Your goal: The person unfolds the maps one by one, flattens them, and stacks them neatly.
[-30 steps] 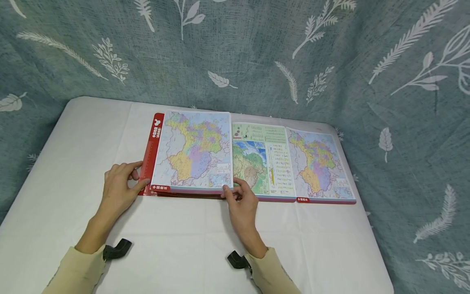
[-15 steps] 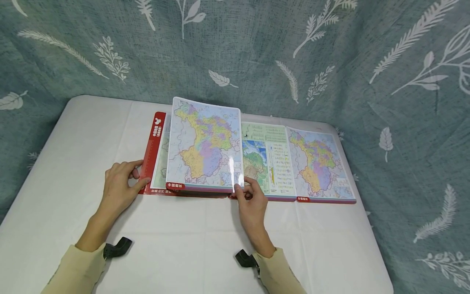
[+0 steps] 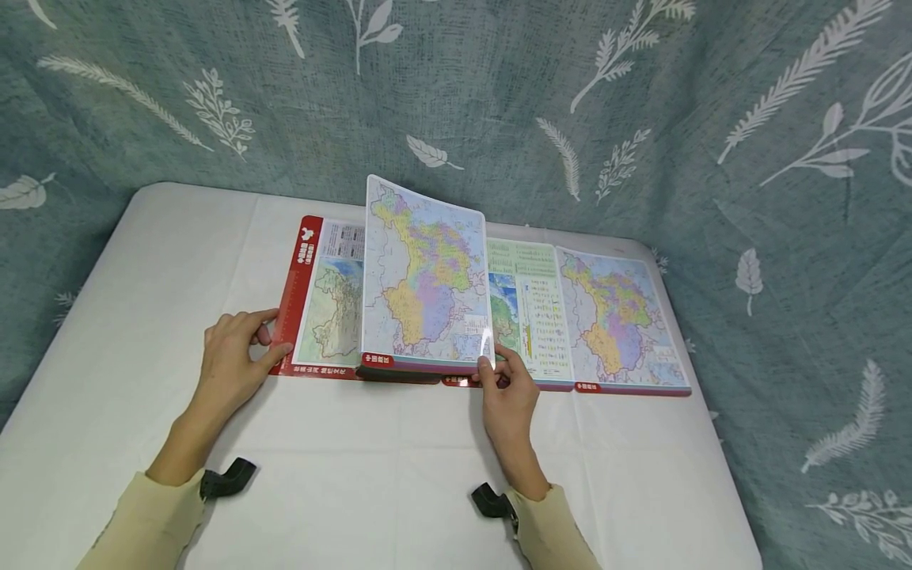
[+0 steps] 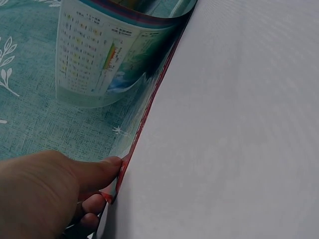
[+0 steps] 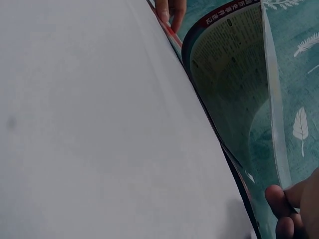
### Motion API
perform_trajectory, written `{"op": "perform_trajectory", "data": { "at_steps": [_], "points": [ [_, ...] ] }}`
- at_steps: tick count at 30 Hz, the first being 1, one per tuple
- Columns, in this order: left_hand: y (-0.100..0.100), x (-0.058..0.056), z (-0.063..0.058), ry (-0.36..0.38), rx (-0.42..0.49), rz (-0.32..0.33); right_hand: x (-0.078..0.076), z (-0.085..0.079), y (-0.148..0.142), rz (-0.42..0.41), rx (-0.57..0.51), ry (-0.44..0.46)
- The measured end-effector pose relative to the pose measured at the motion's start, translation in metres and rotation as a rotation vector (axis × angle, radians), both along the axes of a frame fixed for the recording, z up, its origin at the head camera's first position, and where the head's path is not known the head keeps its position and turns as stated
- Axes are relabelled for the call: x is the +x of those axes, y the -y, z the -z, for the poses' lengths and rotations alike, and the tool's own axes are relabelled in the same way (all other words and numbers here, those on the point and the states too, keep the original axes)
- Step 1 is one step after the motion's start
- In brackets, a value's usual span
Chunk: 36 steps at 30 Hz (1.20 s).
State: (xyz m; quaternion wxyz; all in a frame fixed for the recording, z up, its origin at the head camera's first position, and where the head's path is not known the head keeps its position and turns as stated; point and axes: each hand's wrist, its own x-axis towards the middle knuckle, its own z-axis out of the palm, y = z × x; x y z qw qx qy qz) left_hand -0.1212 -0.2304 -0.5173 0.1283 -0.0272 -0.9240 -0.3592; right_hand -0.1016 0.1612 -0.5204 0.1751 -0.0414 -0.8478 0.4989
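A laminated folding map lies across the table, its red margin at the left end. My left hand pinches the lower part of that margin between thumb and fingers, which the left wrist view shows too, with the hand at the map's edge. One map panel, printed in yellow, purple and green, is raised and curved over the rest. Its lower right corner is pinched by my right hand. Uncovered to its left is a greenish relief map panel. The raised panel's underside shows dense print.
To the right lie a green text panel and another coloured map panel, flat. A white cloth covers the table. Behind it hangs a teal curtain with white leaves. Each wrist carries a black camera mount.
My right hand has moved right, drawing the raised panel with it and lifting its far edge. More of the relief panel at left shows now. The left hand stays at the red margin.
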Motion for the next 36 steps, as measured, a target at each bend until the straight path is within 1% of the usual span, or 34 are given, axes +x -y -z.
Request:
{"op": "perform_trajectory", "data": {
  "at_steps": [4,9,17,22,26,28,30,34,36],
  "points": [
    [0.001,-0.001,-0.001,0.003,-0.001,0.001,-0.001,0.002,-0.007,0.006,-0.008,-0.019],
    [0.000,-0.001,-0.001,0.007,0.002,0.000,-0.002,0.002,-0.012,0.022,-0.016,-0.020],
    [0.001,0.000,0.001,-0.023,0.016,0.008,-0.003,-0.002,-0.021,0.055,0.039,-0.031],
    [0.001,0.000,0.000,-0.023,0.012,0.010,-0.003,0.000,-0.028,0.065,0.017,-0.033],
    [0.000,0.000,-0.001,-0.018,0.007,0.013,-0.003,0.003,-0.034,0.081,0.015,-0.058],
    [0.000,0.000,-0.002,-0.015,0.004,0.014,-0.003,0.002,-0.037,0.091,0.022,-0.080],
    [0.001,0.000,-0.003,-0.012,0.002,0.014,-0.002,-0.004,-0.038,0.100,0.025,-0.105],
    [0.001,0.000,-0.003,-0.003,0.002,0.012,0.001,-0.024,-0.037,0.112,0.016,-0.142],
    [0.000,0.000,-0.003,0.000,0.003,0.011,0.002,-0.031,-0.039,0.117,0.019,-0.159]
  ]
}}
